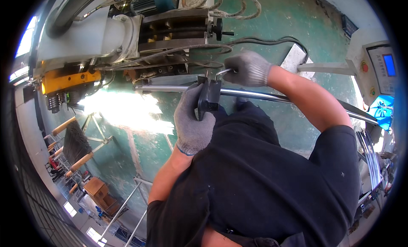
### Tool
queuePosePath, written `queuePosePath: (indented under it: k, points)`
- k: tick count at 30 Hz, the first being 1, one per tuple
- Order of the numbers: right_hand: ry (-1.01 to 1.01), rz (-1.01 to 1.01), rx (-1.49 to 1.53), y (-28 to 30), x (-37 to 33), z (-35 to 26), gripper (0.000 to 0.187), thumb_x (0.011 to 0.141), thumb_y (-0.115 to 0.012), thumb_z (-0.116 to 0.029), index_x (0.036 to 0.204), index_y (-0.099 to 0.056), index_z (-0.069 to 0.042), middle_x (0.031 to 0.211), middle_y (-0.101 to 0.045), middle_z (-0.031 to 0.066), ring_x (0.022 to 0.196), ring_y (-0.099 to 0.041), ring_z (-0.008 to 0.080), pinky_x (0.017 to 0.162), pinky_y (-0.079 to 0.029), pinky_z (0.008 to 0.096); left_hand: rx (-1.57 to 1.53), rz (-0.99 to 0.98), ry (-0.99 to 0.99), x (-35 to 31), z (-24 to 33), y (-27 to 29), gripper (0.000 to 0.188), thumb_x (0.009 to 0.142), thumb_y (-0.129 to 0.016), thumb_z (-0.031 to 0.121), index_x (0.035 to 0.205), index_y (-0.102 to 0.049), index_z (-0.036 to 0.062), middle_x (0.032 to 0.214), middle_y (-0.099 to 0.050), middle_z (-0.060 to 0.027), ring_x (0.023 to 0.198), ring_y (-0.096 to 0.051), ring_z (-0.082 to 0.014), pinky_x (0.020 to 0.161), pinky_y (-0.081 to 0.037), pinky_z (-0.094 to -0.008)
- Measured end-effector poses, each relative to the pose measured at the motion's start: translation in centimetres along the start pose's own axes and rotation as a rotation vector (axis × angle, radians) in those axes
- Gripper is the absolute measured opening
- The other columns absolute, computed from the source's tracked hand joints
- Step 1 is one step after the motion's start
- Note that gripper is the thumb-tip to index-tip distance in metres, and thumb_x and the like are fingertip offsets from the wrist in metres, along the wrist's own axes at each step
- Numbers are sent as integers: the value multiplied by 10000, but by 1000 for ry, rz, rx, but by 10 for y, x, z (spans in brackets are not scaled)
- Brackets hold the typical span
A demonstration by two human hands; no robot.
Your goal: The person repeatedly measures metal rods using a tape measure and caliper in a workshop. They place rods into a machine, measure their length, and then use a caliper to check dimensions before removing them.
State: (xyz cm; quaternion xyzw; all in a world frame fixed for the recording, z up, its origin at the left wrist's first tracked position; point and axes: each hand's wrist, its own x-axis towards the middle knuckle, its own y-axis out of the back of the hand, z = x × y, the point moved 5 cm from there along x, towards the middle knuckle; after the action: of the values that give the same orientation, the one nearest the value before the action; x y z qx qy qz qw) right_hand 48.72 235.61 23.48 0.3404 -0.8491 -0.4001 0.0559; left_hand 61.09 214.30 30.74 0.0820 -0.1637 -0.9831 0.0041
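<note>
A grey work glove covers each of my hands. My left hand (192,124) is closed round a black clamp block (211,98), thumb on its near side and fingers at its far left side. The block sits on a shiny metal rod (259,94) that runs crosswise in front of my body. Just beyond the block, my right hand (250,69) is closed on a bent hex key (222,71). The key's short leg points down at the block's far edge; whether it is seated in a screw is too small to tell.
A machine (174,32) with a handwheel (218,30) and cables stands beyond the rod, its yellow part (72,81) at the left. At right is a control box (380,68) with a blue screen. Several thin rods (370,159) lie far right. Metal frame tubes (135,191) stand lower left.
</note>
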Motion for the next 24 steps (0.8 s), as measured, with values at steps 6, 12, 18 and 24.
queuePosePath:
  k: [6, 12, 18, 24]
  points:
    - [-74, 75, 259, 11, -25, -5, 217, 1063, -779, -217, 1183, -806, -38, 1017, -785, 238, 926, -748, 427, 849, -592, 512, -1, 21, 3, -2, -6, 0, 586, 832, -652, -87, 1415, -704, -56, 1331, -764, -195, 1285, -750, -313, 1160, -543, -385]
    - [-297, 128, 88, 25, -64, -48, 284, 1063, -735, -199, 1296, -804, -51, 1066, -803, 254, 1013, -785, 470, 901, -621, 555, -105, 32, -19, -3, -14, -4, 616, 822, -630, -84, 1432, -707, -47, 1290, -762, -160, 1234, -739, -255, 1149, -536, -359]
    - [-278, 231, -35, 25, -81, -67, 380, 1048, -732, -203, 1398, -752, -57, 1134, -807, 247, 1072, -772, 496, 952, -611, 599, -97, 14, 36, -4, -3, -3, 628, 828, -624, -78, 1450, -702, -42, 1291, -753, -137, 1243, -718, -213, 1131, -543, -344]
    - [-203, 389, -79, 21, -89, -77, 394, 976, -828, -217, 1339, -759, -81, 1136, -808, 207, 1088, -768, 458, 946, -610, 575, -280, -91, 157, -16, 5, 7, 677, 897, -800, -3, 1554, -641, -25, 1477, -712, -146, 1355, -690, -231, 1152, -571, -398]
